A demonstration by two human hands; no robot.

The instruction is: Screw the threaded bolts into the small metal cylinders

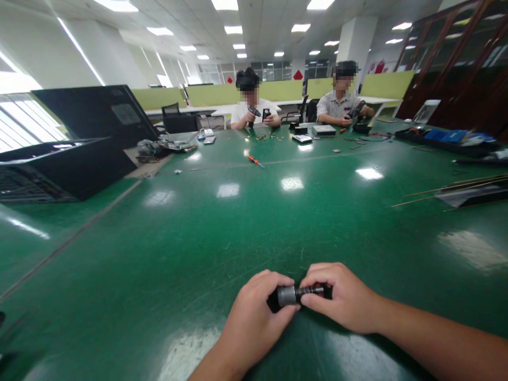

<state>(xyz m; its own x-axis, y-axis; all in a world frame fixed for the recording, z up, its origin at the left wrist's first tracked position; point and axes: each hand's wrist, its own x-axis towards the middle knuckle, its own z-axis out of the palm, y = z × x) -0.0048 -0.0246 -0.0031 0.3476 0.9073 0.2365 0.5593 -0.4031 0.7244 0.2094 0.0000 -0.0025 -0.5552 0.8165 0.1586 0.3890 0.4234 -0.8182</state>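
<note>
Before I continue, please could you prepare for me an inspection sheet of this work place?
Surface: green table, shiny, with lamp reflections.
Thing in hand: grey-and-black cylinder, held sideways.
Clutter: orange screwdriver farther away, black case left, thin rods right.
Hands: left hand closed on the wide grey part, right hand on the narrow end.
Cables: thin wires on the far right side.
Surroundings: two people across the table, each holding a drill-like tool; ceiling lights.
</note>
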